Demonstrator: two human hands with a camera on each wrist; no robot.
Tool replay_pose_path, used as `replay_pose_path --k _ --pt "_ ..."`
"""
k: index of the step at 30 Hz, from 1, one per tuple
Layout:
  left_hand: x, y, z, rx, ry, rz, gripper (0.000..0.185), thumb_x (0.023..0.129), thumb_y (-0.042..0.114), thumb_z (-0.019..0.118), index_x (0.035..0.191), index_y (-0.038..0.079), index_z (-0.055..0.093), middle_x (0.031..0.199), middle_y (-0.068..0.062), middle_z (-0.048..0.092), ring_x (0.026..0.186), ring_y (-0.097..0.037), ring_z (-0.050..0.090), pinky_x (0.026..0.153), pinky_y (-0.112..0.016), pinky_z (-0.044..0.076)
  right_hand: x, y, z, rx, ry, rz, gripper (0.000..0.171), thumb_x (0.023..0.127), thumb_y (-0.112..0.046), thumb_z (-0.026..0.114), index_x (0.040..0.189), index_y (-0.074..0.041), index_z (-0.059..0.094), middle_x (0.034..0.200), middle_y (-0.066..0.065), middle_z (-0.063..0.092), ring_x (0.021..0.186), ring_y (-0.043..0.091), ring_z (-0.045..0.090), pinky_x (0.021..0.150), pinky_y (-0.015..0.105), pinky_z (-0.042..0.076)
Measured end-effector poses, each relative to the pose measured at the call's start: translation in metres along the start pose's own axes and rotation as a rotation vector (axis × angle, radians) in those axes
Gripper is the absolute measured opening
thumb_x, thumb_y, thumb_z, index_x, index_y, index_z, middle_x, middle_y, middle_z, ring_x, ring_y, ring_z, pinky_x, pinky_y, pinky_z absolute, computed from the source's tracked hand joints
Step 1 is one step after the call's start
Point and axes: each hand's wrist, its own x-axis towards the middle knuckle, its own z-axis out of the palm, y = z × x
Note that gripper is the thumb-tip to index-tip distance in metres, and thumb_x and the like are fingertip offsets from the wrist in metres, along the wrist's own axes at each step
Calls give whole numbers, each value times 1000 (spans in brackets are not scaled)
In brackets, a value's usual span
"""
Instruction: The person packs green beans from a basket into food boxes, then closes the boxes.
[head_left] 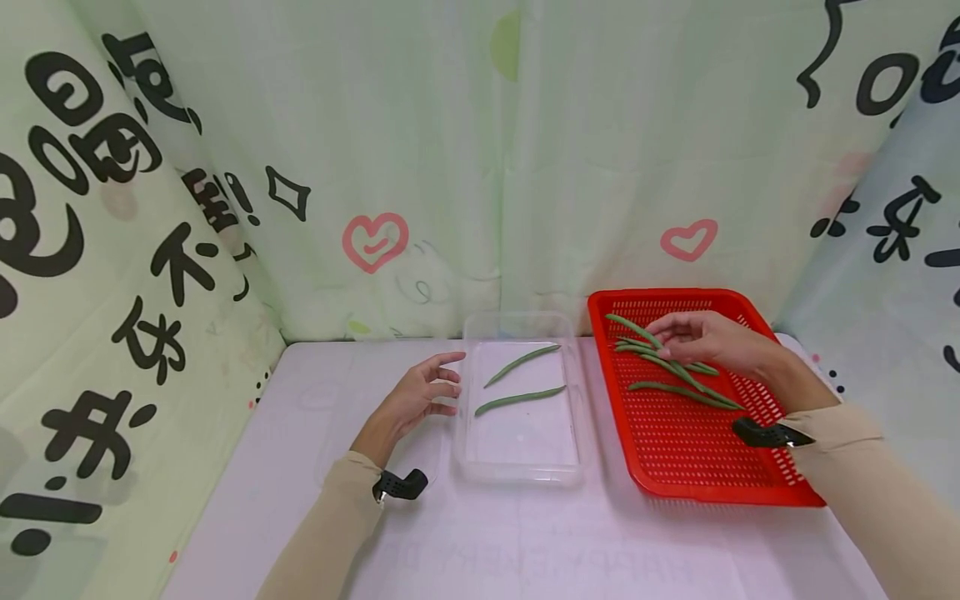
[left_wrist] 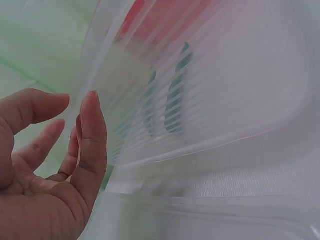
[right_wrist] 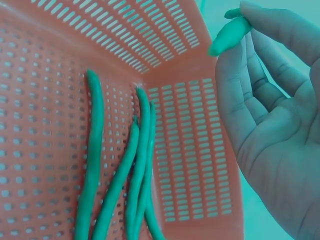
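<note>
- Right hand (head_left: pixel 701 342) first: thumb and index finger are pinching one green bean (right_wrist: pixel 231 36), slim and smooth-skinned, held over the basket.
- Directly beneath that hand, here's the red plastic basket (head_left: pixel 675 446), a shallow rectangle with rounded corners, its floor and walls punched with rows of slots and small holes.
- Inside it, below the fingers, lie more green beans (right_wrist: pixel 92 155), long, thin and slightly bent; I make it at least four, several bunched together and one set a little apart. Some overlap and the hand covers part of the bunch, so an exact count isn't possible.
- The right forearm in its beige sleeve (head_left: pixel 877 475) reaches across the basket's right rim, a black strap (head_left: pixel 772 435) at the wrist.
- Over to the left hand (head_left: pixel 416 396): nothing in its grasp, fingers loosely spread, thumb and index apart, right beside the clear box; whether a fingertip touches the wall, I can't tell.
- Just right of those fingers, the clear plastic box (head_left: pixel 525 446), rectangular, see-through, ribbed along its side, holds exactly two beans (head_left: pixel 521 403) lying roughly parallel and apart. Its near wall stands between them and the left hand.
- Under both hands, a pale cloth-covered table (head_left: pixel 277 467); beyond them, a light green curtain (head_left: pixel 450 125), printed with two red hearts (head_left: pixel 688 240) and black characters.
</note>
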Motion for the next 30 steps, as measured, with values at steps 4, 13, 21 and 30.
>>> replay_pose_path --k 4,13,21,30 --pt "0 0 0 0 2 -1 61 93 -1 66 149 19 53 119 -16 54 93 -22 61 76 -35 62 3 -4 4 -10 0 -13 35 96 -14 70 128 -3 61 106 12 69 92 23 67 81 39 61" --pt "-1 0 1 -14 10 0 60 92 -2 65 146 22 55 113 -10 55 92 -22 61 75 -35 62 17 -14 13 5 -46 -28 44 95 -13 71 131 7 56 109 22 67 93 25 69 81 33 61" --pt "2 0 0 -8 -2 -2 62 92 -1 65 149 21 53 114 -10 55 92 -21 61 76 -35 62 32 -26 23 41 -91 -55 36 95 -11 71 128 1 60 108 17 67 95 26 68 82 34 60" --pt "2 0 0 -8 -1 0 61 92 -1 65 148 20 53 113 -11 55 93 -22 61 75 -36 62 48 -42 44 83 -148 -66 40 94 -8 71 131 3 59 114 23 62 97 24 65 83 29 58"
